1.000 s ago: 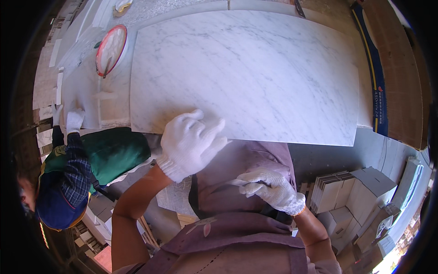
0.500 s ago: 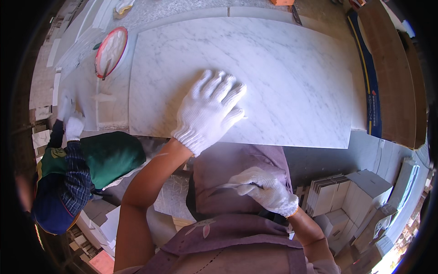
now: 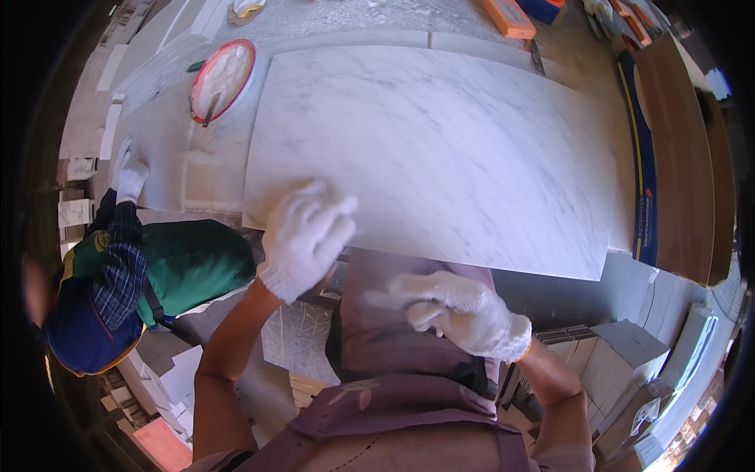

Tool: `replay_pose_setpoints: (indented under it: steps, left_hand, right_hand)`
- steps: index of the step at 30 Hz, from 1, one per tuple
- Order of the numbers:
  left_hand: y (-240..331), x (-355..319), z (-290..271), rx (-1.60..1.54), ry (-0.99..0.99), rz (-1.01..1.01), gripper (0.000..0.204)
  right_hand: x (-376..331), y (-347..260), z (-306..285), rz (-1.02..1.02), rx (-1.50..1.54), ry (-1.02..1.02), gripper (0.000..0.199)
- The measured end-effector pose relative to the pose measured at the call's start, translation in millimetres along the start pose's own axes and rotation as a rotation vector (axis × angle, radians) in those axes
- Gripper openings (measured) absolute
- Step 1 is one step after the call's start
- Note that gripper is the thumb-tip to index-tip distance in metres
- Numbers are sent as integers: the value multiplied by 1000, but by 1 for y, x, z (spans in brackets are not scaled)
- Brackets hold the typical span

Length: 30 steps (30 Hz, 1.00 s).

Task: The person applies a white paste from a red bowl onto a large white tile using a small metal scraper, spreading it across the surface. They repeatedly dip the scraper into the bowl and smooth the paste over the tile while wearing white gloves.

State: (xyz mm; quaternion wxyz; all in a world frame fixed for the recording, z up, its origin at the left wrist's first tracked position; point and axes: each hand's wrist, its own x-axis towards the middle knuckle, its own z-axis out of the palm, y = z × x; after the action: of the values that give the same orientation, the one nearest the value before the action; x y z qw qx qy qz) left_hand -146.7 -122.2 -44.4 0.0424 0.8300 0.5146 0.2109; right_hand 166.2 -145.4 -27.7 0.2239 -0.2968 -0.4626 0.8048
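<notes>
A large white marble slab [image 3: 456, 149] with grey veins lies flat before me. My left hand [image 3: 305, 236], in a white knit glove, is over its near left corner, smeared by motion. The fingers look loosely bent and apart, with nothing seen in them; I cannot tell whether they touch the stone. Close to my lap, just off the slab's near edge, my gloved right hand [image 3: 464, 309] is closed. A thin, pale, blade-like tool [image 3: 383, 299] sticks out to its left, blurred, its handle hidden in the fingers.
A red-rimmed bowl [image 3: 226, 79] of white paste holds a spatula, left of the slab. A co-worker in a green vest [image 3: 200, 259] bends at the left, a gloved hand [image 3: 130, 177] on the bench. Cardboard [image 3: 680, 157] stands right; an orange box [image 3: 510, 19] lies far.
My left hand has drawn back from the slab's middle toward its near left corner. My right hand has risen slightly toward the slab's edge, still holding the thin tool. The whole view has shifted.
</notes>
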Motion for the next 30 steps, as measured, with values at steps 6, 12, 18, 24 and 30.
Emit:
replay_pose_setpoints:
  steps: [6,12,18,24,30]
  left_hand:
    - [-37,-9,32,224,210,-4,37]
    - [-31,-6,30,151,207,-32,41]
    - [-29,3,18,35,194,-44,35]
    - [-34,3,10,-15,224,-30,34]
    - [-32,-4,8,32,228,-73,35]
  right_hand:
    - [97,-42,-31,-285,21,-35,47]
    - [232,-97,-22,-414,-520,58,41]
    - [355,-117,30,-390,-911,163,35]
    - [421,-110,52,-556,-1196,90,34]
    - [450,-122,42,-423,-1261,42,32]
